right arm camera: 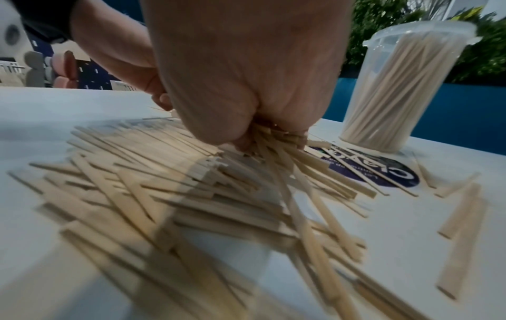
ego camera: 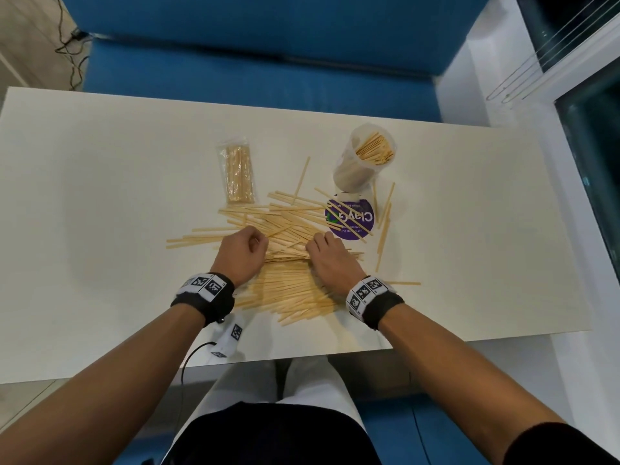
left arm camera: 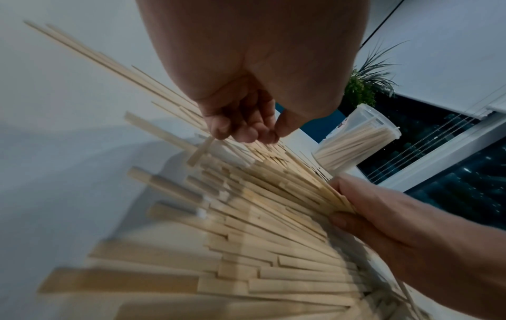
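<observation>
A big pile of flat wooden sticks (ego camera: 288, 226) lies spread over the middle of the white table (ego camera: 100, 196). My right hand (ego camera: 327, 256) grips a bundle of these sticks at the pile's right side; they fan out from its fingers (right arm camera: 273, 138) down to the table. My left hand (ego camera: 246, 250) sits at the pile's left side with its fingers curled (left arm camera: 246, 127) just over the sticks (left arm camera: 260, 216), and I see none held in them. A clear plastic jar (ego camera: 365, 159) stands upright behind, partly filled with sticks.
The jar's purple lid (ego camera: 350, 218) lies flat under several loose sticks. A sealed packet of sticks (ego camera: 238, 174) lies at the back left of the pile. Blue sofa (ego camera: 268, 62) beyond the far edge; window at right. A white tagged device (ego camera: 231, 337) rests near the front edge.
</observation>
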A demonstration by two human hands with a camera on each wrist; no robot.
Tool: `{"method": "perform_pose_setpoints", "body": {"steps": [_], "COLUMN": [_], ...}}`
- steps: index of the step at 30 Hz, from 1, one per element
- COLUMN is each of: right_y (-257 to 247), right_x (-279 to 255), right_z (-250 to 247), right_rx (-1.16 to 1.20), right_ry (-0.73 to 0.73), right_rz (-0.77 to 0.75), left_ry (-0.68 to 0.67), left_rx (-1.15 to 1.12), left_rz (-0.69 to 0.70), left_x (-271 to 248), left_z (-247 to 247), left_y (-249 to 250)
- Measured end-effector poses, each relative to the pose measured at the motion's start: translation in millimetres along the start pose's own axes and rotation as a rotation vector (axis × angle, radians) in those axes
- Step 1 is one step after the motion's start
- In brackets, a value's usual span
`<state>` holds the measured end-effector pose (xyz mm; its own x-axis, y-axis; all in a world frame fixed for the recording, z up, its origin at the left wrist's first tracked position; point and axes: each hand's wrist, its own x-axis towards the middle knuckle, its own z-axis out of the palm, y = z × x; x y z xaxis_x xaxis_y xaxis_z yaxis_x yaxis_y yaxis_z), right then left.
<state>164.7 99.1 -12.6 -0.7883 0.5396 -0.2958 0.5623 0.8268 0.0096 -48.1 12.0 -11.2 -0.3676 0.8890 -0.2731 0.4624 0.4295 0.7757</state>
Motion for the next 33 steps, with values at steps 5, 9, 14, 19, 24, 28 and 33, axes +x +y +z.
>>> {"method": "perform_pose_setpoints", "body": {"steps": [5,9,14,19,24,28,33], "right_y": [21,42,62,57,41,33,20], "right_x": [-10,-16,-24,-21,-8,-1,-5], "right_z": [-1,-7,-20,-70,-114,-129,-122], "right_rx": [0.092,0.251,0.610,1.147,1.408,1.451,1.437], "right_ry": [0.026,0.000,-0.002,0.330,0.654,0.804,0.814], "right_rz": [0.009,0.012,0.120,0.256,0.335,0.307,0.317], "left_ry": [0.045,0.081,0.070,-0.235,-0.593,-0.849,-0.788], "left_rx": [-0.075,-0.166,-0.338,-0.440,-0.859,-1.143,-1.345], "left_rz": [-0.096,-0.167,-0.317,-0.364,-0.572,-0.669,-0.737], "left_x": [5,10,15,27,30,34,40], "left_z": [4,13,24,31,37,40,40], "left_y": [7,16,32,60,106,120,131]}}
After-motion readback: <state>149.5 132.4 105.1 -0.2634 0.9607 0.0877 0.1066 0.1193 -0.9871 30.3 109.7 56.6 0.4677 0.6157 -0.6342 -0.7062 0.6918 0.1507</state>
